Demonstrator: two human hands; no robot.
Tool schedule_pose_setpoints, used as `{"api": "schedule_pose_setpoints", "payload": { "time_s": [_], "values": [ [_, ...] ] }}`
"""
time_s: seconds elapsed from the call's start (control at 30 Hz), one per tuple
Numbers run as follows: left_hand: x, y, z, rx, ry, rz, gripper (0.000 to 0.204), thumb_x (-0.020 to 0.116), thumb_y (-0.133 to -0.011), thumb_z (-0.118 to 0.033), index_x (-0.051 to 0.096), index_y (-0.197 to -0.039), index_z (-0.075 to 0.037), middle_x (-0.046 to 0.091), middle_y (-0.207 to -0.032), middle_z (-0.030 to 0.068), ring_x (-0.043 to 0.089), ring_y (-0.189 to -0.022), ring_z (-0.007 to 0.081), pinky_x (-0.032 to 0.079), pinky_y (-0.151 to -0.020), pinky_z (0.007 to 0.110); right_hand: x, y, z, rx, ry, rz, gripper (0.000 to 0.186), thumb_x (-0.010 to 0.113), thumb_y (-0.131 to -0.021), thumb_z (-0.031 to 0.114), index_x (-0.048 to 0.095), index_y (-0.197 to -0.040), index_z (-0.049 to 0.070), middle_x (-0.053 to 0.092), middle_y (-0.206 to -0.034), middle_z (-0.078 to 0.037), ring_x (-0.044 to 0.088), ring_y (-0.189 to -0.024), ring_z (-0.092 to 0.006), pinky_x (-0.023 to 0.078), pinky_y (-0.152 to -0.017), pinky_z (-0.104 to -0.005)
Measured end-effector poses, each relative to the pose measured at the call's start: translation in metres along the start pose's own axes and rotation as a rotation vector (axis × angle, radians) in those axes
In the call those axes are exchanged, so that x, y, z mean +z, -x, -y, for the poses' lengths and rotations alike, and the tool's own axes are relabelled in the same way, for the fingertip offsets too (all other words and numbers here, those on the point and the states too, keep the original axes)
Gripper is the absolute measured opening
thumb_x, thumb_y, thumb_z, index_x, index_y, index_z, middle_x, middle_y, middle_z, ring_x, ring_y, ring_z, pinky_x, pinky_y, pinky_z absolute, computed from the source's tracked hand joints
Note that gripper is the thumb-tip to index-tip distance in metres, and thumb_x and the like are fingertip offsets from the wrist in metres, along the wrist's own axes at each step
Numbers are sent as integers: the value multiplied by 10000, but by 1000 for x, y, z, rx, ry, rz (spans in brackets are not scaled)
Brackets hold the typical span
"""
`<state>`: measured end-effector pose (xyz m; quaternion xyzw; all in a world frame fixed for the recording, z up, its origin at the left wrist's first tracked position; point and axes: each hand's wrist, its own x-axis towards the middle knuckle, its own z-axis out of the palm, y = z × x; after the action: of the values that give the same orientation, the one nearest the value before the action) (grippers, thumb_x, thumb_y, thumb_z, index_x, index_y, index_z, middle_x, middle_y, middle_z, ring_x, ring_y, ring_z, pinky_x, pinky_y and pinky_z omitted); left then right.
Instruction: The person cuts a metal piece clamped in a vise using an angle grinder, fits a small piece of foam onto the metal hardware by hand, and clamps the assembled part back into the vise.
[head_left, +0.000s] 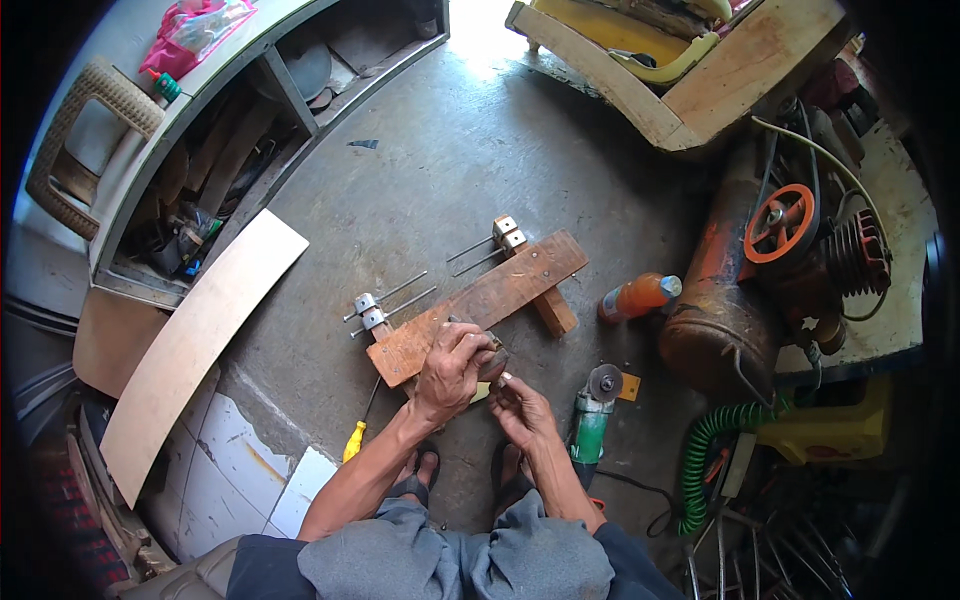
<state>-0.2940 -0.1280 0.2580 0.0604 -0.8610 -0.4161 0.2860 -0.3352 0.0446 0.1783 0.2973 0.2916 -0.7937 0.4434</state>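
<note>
My left hand (450, 370) is closed round a small dark piece (494, 362) that I cannot make out clearly, beside the near edge of a wooden plank jig (530, 267). My right hand (517, 408) is just below it, fingertips pinched at the piece's lower end on something too small to name. Two pairs of metal blocks with long bolts (372, 312) sit along the jig's far side. A yellow-handled screwdriver (355, 440) lies left of my left forearm. A green angle grinder (590, 430) lies right of my right hand, next to an orange bottle (630, 299).
A rusty air compressor (715, 350) and coiled green hose (710, 450) stand at the right. A curved pale board (200, 360) lies at the left, beside open shelving (275, 85). A wooden-framed piece (620, 70) is at the top right. Concrete floor (390, 180) surrounds the jig.
</note>
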Motion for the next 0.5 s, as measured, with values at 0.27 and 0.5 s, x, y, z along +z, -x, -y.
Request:
{"api": "schedule_pose_setpoints", "payload": {
  "time_s": [0.27, 0.5],
  "values": [
    [-3, 1, 1, -14, -24, -1, 169, 704, -809, 33, 659, -962, -25, 619, -991, 121, 599, -947, 328, 495, -822, 411, 5, -4, -7, -53, 0, -41, 70, 740, -876, 40, 696, -929, 32, 705, -855, -65, 656, -843, -192, 523, -837, -346],
    [-1, 1, 0, 3, -8, -3, 167, 697, -813, 41, 660, -962, -24, 616, -994, 119, 596, -940, 325, 492, -827, 411, 3, -11, -2, 41, -87, 26, 103, 684, -893, 10, 657, -991, 26, 684, -953, -69, 622, -889, -172, 504, -834, -318]
  ]
}}
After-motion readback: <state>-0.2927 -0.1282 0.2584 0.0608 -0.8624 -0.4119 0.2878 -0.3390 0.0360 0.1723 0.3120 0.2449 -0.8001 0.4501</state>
